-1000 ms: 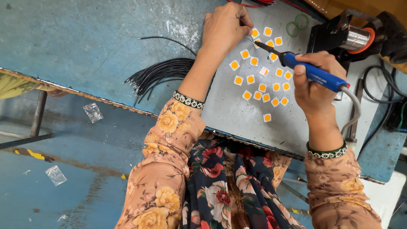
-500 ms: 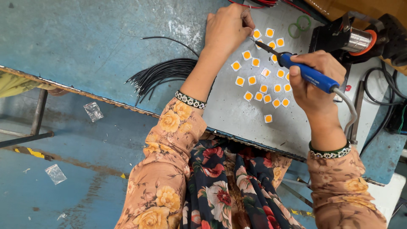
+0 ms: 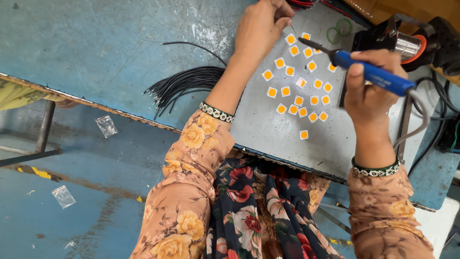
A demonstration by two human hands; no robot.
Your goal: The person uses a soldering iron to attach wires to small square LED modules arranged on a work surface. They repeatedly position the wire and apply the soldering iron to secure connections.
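While the right hand [image 3: 369, 91] is gripping a blue soldering iron [image 3: 371, 74], the left hand [image 3: 261, 24] is pinching thin wire above yellow square chips [image 3: 297, 86]; black wires [image 3: 184, 84] are lying left of it on the table [image 3: 96, 48].

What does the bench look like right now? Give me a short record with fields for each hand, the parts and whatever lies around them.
left hand: left hand pinched at the top edge of the grey plate, fingertips closed on something too thin to tell
right hand: right hand grips the blue soldering iron, tip pointing at the upper squares
parts: small white squares with orange centres spread on the plate, one apart lower down
beside: bundle of black wires on the blue table
behind: solder reel
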